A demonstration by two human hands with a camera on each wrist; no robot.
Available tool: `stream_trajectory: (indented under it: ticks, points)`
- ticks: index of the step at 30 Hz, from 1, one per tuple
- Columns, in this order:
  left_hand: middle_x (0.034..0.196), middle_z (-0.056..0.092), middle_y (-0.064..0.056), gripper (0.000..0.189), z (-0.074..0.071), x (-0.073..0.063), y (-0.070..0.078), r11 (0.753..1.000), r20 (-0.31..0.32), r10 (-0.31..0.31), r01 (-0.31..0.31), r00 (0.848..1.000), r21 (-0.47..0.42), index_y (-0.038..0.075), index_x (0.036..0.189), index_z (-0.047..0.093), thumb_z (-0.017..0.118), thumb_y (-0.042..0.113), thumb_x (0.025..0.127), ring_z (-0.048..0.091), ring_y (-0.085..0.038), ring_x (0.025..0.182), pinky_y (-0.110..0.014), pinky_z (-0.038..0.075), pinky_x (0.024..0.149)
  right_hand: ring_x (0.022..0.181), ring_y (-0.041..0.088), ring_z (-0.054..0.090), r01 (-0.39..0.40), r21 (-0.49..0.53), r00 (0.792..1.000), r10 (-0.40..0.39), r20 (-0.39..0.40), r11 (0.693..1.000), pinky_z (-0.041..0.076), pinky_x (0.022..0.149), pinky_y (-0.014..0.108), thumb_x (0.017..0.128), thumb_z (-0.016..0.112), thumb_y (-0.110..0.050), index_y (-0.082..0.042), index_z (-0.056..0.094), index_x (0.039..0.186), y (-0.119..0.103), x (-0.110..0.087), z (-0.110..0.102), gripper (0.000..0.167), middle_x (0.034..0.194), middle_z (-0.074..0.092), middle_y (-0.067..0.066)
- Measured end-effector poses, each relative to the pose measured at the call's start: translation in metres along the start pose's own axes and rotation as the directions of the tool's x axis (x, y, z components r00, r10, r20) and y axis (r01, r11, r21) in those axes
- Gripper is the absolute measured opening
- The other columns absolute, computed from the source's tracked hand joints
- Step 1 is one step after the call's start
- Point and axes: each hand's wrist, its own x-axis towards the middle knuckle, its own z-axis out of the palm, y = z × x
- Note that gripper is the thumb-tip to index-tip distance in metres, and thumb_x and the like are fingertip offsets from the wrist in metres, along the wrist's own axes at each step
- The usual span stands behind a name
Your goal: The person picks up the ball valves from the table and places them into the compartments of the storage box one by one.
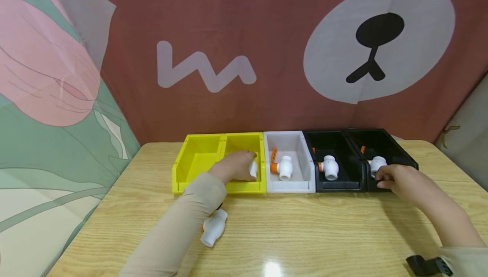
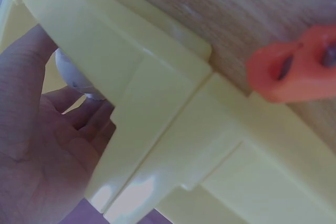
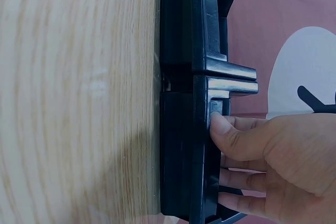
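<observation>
My left hand (image 1: 238, 164) reaches into the second yellow bin (image 1: 232, 187) from the left. Its fingers curl round a white ball valve (image 2: 73, 74), mostly hidden by the hand and the bin wall. My right hand (image 1: 398, 179) is at the front of the rightmost black bin (image 1: 402, 150). There its fingertips meet the lower right side of a white valve (image 1: 377, 164) with an orange handle. In the right wrist view, the thumb (image 3: 226, 129) lies over the bin's front rim, the other fingers fairly straight behind it.
One white valve (image 1: 285, 167) stands in the white bin (image 1: 309, 184), another (image 1: 330, 167) in the left black bin (image 1: 352, 179). On the table (image 1: 305, 234), a loose valve (image 1: 214, 227) lies beside my left forearm. The leftmost yellow bin (image 1: 177, 179) adjoins the row. Behind hangs a printed cloth (image 1: 282, 99).
</observation>
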Motion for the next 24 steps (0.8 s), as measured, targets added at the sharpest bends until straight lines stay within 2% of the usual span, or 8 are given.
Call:
stream_trajectory:
  ticks: [8, 16, 21, 24]
  points:
    - [0.136, 0.057, -0.009, 0.068, -0.001, -0.004, 0.002, 0.999, -0.001, 0.029, -0.029, 1.000, -0.014, 0.008, 0.143, 0.050, 0.077, 0.033, 0.087, 0.055, -0.025, 0.121, -0.037, 0.042, 0.105, 0.065, 0.017, 0.044, -0.002, -0.001, 1.000, 0.002, 0.005, 1.000, 0.040, 0.059, 0.036, 0.087, 0.071, -0.005, -0.004, 0.067, 0.087, 0.000, 0.000, -0.001, 0.004, 0.072, 0.048, -0.001]
    - [0.140, 0.055, -0.009, 0.065, -0.004, -0.006, -0.003, 0.992, 0.026, 0.089, -0.086, 0.996, -0.088, 0.007, 0.143, 0.051, 0.077, 0.029, 0.088, 0.051, -0.025, 0.126, -0.036, 0.040, 0.107, 0.063, 0.016, 0.043, -0.006, 0.006, 1.000, 0.006, -0.003, 1.000, 0.040, 0.058, 0.036, 0.088, 0.071, -0.004, -0.003, 0.067, 0.088, -0.001, 0.000, -0.001, 0.004, 0.071, 0.049, -0.001]
    - [0.144, 0.051, -0.007, 0.061, -0.012, -0.006, -0.005, 0.984, 0.052, 0.038, -0.029, 0.998, -0.173, 0.011, 0.142, 0.053, 0.075, 0.034, 0.089, 0.050, -0.025, 0.129, -0.039, 0.039, 0.108, 0.063, 0.016, 0.043, -0.004, 0.010, 1.000, 0.004, -0.004, 1.000, 0.040, 0.058, 0.036, 0.088, 0.071, -0.004, -0.002, 0.067, 0.088, -0.002, 0.000, -0.001, 0.004, 0.071, 0.049, -0.001]
    - [0.143, 0.052, -0.005, 0.056, -0.017, -0.007, -0.006, 0.985, 0.038, 0.013, -0.006, 0.999, -0.170, 0.015, 0.140, 0.055, 0.071, 0.038, 0.092, 0.049, -0.024, 0.129, -0.040, 0.038, 0.109, 0.064, 0.016, 0.043, -0.007, 0.009, 1.000, 0.007, 0.002, 1.000, 0.040, 0.058, 0.036, 0.088, 0.071, -0.004, -0.002, 0.067, 0.088, -0.002, 0.000, -0.001, 0.004, 0.071, 0.049, -0.001]
